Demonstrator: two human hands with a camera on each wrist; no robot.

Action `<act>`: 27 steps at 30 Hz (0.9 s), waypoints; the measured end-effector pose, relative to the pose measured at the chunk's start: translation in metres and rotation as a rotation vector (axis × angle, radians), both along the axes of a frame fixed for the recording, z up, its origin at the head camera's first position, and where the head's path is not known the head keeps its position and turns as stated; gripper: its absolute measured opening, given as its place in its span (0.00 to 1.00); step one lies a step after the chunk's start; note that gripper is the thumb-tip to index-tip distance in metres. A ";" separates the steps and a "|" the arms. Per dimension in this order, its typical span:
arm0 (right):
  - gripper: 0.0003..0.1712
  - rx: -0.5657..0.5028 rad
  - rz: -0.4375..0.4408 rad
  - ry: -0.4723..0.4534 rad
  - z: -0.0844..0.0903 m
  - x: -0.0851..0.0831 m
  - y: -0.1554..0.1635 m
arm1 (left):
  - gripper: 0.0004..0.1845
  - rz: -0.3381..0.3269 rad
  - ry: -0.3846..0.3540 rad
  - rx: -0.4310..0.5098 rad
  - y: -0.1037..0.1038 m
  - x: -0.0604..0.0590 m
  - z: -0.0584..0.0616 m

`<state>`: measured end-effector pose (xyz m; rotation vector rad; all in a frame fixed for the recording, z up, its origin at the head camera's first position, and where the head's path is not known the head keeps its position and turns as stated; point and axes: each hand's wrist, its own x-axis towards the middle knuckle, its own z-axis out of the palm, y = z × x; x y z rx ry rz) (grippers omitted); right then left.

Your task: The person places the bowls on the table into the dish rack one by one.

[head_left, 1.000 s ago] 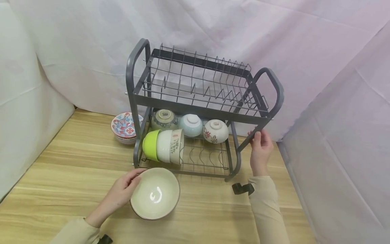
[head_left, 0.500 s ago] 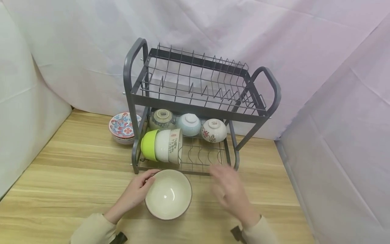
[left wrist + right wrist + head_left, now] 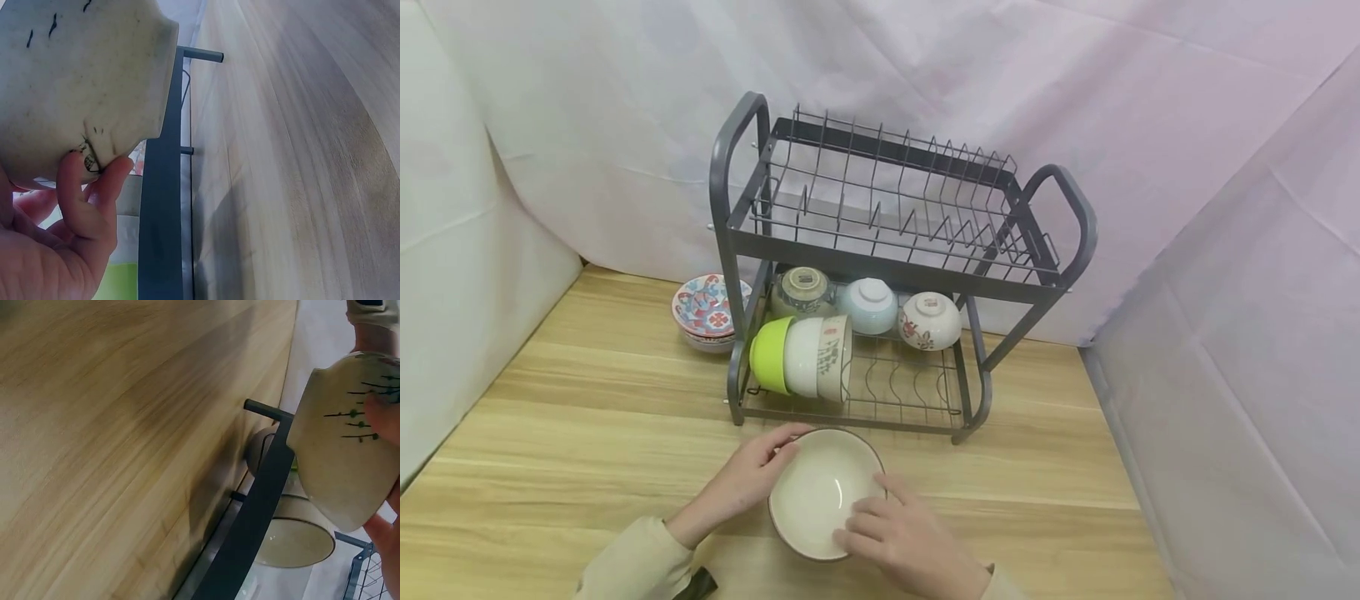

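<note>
Low in the centre of the frame, both hands hold a cream bowl [image 3: 823, 492] over the table [image 3: 587, 433]: the left hand [image 3: 745, 479] curls on its left rim, the right hand [image 3: 902, 542] grips its lower right edge. Just behind stands a grey dish rack [image 3: 887, 275], its lower tier carrying a green bowl [image 3: 767, 357] and other bowls; a patterned bowl [image 3: 703, 310] sits left of the rack.

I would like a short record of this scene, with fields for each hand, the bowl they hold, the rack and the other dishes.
left hand: grips the cream bowl at its left rim
right hand: grips the bowl at its right rim
cream bowl: in front of the rack, opening up
rack: grey, two tiers; top tier holds no dishes
lower tier: green bowl, four more bowls
table: wood; patterned bowls left of rack
</note>
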<state>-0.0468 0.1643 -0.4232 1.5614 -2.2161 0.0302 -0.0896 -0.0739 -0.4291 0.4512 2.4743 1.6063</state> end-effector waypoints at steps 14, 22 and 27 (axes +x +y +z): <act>0.08 -0.081 0.057 0.001 0.010 0.005 -0.001 | 0.19 -0.111 -0.072 0.024 0.002 -0.006 0.008; 0.11 -0.124 0.042 -0.037 0.010 0.006 0.003 | 0.15 0.153 0.412 -0.287 -0.007 -0.014 0.021; 0.11 -0.194 0.000 -0.053 0.008 0.003 0.012 | 0.22 0.354 0.593 -0.341 -0.030 -0.034 0.022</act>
